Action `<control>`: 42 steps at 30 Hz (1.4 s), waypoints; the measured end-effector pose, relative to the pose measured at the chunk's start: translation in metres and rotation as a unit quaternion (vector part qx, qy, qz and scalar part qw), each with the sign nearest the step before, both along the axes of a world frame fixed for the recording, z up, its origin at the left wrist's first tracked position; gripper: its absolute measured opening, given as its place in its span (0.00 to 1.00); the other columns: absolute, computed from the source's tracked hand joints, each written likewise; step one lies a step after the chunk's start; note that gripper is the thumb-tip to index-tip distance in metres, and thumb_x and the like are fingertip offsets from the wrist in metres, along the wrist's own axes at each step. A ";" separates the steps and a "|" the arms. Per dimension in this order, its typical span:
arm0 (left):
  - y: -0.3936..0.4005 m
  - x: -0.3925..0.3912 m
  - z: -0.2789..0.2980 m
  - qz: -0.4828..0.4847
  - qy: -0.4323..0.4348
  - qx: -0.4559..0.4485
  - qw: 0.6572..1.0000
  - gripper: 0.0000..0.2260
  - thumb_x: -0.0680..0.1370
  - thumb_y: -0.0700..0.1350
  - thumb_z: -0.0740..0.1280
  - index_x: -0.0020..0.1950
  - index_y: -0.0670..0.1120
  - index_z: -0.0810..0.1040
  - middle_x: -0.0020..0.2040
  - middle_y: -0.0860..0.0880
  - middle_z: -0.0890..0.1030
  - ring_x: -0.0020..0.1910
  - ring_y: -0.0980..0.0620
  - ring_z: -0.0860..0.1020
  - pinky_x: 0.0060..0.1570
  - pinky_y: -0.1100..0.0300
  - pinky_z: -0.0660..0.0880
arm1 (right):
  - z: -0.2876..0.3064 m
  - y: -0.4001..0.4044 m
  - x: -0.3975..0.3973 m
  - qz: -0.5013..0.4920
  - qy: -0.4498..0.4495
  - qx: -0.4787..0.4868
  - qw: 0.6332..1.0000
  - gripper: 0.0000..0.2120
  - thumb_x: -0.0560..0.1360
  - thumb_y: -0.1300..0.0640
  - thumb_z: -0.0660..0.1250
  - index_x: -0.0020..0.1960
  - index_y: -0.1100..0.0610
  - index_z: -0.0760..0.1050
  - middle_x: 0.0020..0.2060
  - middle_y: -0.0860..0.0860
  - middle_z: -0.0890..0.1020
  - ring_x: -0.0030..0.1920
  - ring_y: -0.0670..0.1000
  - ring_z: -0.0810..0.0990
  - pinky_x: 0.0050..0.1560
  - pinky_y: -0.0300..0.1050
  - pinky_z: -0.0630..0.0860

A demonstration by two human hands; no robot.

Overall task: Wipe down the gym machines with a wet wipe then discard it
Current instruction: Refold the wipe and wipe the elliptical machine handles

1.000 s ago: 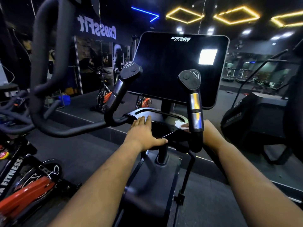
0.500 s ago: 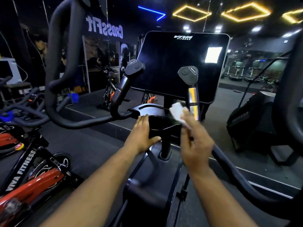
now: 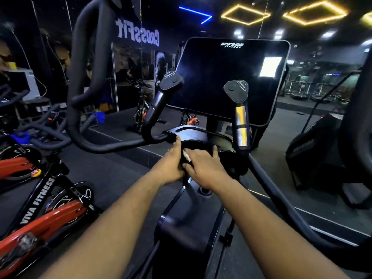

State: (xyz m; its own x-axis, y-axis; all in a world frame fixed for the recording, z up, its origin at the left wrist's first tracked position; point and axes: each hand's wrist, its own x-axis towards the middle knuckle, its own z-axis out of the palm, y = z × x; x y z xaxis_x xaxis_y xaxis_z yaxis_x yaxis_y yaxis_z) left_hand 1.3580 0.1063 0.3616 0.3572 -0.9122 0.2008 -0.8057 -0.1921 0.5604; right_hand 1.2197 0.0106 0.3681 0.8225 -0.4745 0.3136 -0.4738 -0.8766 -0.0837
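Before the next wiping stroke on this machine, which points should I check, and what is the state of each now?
1. Wet wipe in hand: ok, a white edge shows between both hands.
2. Right hand on the wipe: ok.
3. Left hand steadying on the console tray: ok.
4. Wipe still moist: cannot tell.
5. Right handle grip reachable: ok.
6. Console screen already wiped: cannot tell.

The big screen [image 3: 229, 81] stands at the back of the gym machine [image 3: 181, 228]. Two short handles rise in front of it, the left handle [image 3: 159, 105] and the right handle [image 3: 240, 121]. The tray [image 3: 193, 131] sits below the screen, between them. Both hands meet on the tray's near edge, the left hand [image 3: 171, 162] just beside the right hand [image 3: 203, 168], with the wipe [image 3: 186, 156] between them. An exercise bike [image 3: 40, 214] stands on the floor to the left.
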 end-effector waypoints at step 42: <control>-0.007 -0.045 0.043 -0.005 -0.168 -0.025 0.985 0.47 0.77 0.58 0.71 0.84 0.50 0.42 0.84 0.48 0.44 0.83 0.50 0.46 0.81 0.45 0.46 | 0.099 0.023 -0.120 0.127 -0.525 0.171 0.824 0.15 0.82 0.64 0.65 0.67 0.57 0.80 0.62 0.47 0.83 0.65 0.47 0.80 0.68 0.46 0.74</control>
State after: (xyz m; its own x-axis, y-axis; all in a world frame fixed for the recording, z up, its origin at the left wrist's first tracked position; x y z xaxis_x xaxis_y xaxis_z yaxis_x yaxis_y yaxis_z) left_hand 1.3133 0.0995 0.4044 0.2542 -0.9013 0.3508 -0.9491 -0.1628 0.2695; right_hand 1.0997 0.0334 0.4666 0.2687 -0.5373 0.7995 0.2133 -0.7762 -0.5933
